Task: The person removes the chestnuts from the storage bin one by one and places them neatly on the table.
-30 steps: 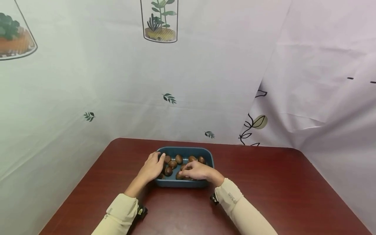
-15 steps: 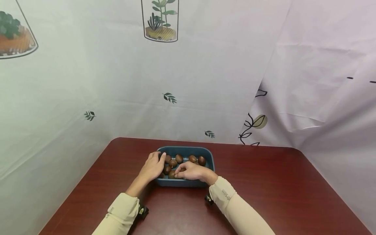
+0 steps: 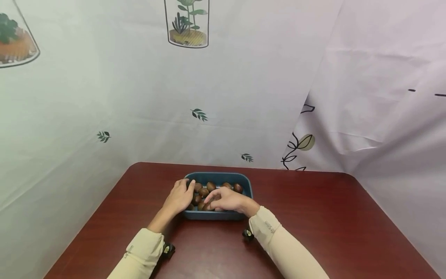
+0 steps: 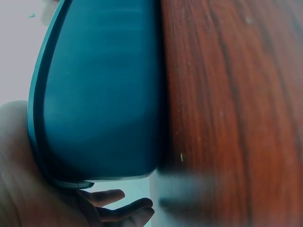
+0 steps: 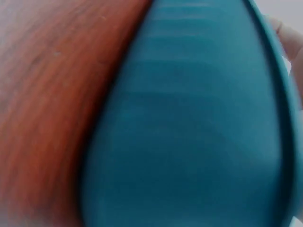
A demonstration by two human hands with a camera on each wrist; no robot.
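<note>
A blue rectangular tray (image 3: 213, 216) stands on the table and holds several glossy brown chestnuts (image 3: 210, 186). My left hand (image 3: 177, 197) grips its left end, thumb inside the rim and fingers outside. In the left wrist view the fingers (image 4: 128, 213) show past the corner of the tray wall (image 4: 104, 94). My right hand (image 3: 230, 200) reaches over the front rim, thumb and index finger around a chestnut (image 3: 208, 206) in the front row. That palm hides the tray's front right. The right wrist view is blurred and shows mainly the tray wall (image 5: 189, 118).
The dark red table (image 3: 296, 224) extends to both sides and in front of the tray. White cloth (image 3: 244, 77) with printed plants hangs behind and beside it. Black wrist cameras (image 3: 168, 250) sit under the light sleeves (image 3: 141, 252).
My right hand has moved left inside the tray, and a chestnut at the front has shifted left with it. Its thumb and index finger now stand wider apart. The left hand stays put.
</note>
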